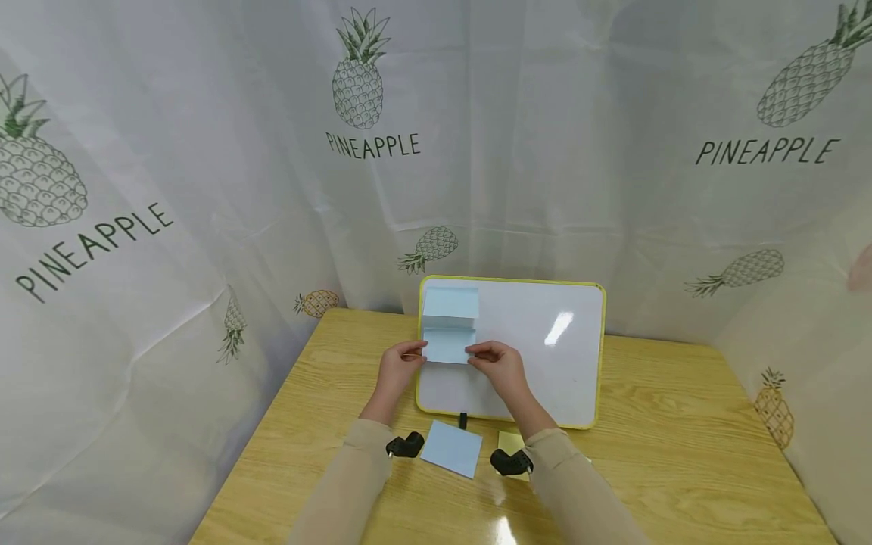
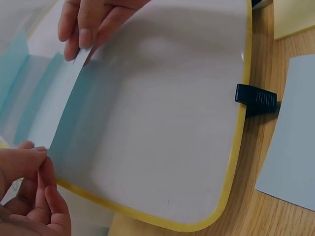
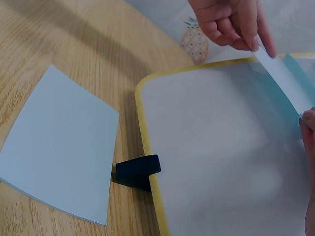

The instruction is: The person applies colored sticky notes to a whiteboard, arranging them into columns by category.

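Observation:
A light blue sticky note [image 1: 450, 350] is pinched at its two sides, its lower edge lifted off the whiteboard [image 1: 524, 363]. My left hand [image 1: 400, 369] grips the left side between thumb and fingers. At the opposite side my right hand [image 1: 500, 367] pinches the edge. Just above it another light blue sticky note [image 1: 450, 303] is on the board's upper left, its lower edge standing out. In the left wrist view the held note [image 2: 61, 105] casts a bluish shade on the white surface.
A pale blue pad of notes [image 1: 452, 450] lies on the wooden table [image 1: 654, 409] in front of the board. Yellow notes [image 1: 509, 443] lie partly under the right wrist. A black clip [image 1: 463, 421] sits on the board's yellow front edge. A pineapple-print curtain [image 1: 545, 212] hangs behind.

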Demonstrator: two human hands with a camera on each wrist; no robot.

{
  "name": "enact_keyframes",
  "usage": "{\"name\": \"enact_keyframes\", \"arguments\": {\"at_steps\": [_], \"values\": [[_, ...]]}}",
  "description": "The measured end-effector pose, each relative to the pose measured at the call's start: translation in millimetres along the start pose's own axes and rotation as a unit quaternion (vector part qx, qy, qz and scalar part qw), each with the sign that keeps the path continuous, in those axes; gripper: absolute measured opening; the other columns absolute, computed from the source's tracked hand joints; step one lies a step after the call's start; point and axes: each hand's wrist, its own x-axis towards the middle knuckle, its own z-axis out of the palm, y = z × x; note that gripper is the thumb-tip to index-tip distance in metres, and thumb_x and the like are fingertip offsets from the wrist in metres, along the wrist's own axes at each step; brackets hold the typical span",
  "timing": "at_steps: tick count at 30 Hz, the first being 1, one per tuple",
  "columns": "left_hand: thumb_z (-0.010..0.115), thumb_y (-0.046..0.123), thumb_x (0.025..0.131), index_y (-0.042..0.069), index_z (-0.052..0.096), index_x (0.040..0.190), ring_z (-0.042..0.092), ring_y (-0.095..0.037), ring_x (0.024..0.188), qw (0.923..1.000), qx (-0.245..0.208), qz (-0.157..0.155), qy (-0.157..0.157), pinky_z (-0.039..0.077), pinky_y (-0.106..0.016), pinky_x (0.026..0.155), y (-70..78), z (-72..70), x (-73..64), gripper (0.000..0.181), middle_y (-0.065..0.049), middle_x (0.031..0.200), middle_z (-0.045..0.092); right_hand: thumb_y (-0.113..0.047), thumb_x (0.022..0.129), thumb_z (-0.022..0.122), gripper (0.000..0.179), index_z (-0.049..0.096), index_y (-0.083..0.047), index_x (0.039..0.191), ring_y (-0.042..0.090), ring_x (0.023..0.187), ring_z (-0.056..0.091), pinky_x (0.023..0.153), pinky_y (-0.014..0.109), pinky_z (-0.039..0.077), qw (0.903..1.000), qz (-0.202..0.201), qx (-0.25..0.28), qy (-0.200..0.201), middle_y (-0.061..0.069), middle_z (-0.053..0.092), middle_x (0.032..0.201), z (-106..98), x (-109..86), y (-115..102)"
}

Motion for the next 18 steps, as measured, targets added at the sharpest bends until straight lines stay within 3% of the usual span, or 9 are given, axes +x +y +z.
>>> {"name": "enact_keyframes", "arguments": {"at_steps": [5,12,18], "values": [[0.068,-0.007,0.086,0.0,0.072,0.112,0.061,-0.025,0.092,1.0,0.004,0.0,-0.001,0.053,-0.031,0.078,-1.7,0.8,2.9,0.027,-0.012,0.1,0.064,0.011,0.081,0.072,0.021,0.07,0.008,0.102,0.024,0.096,0.067,0.077,0.025,0.054,1.0,0.002,-0.009,0.0,0.016,0.07,0.106,1,-1.2,-3],[0.068,-0.008,0.087,0.0,0.071,0.113,0.059,-0.023,0.09,1.0,0.0,-0.003,0.0,0.053,-0.03,0.078,-1.7,2.0,5.6,0.027,-0.012,0.099,0.063,0.006,0.082,0.075,0.02,0.073,0.002,0.101,0.024,0.099,0.066,0.078,0.026,0.054,0.9999,-0.008,-0.005,0.007,0.014,0.069,0.108,1,10.1,19],[0.067,-0.008,0.087,-0.001,0.07,0.114,0.058,-0.022,0.09,1.0,-0.003,-0.002,0.001,0.052,-0.031,0.078,-3.6,3.3,7.5,0.028,-0.011,0.099,0.062,0.003,0.082,0.075,0.019,0.074,-0.003,0.1,0.02,0.095,0.067,0.077,0.028,0.055,0.9992,-0.021,-0.033,0.007,0.009,0.07,0.106,1,11.0,23]]}}
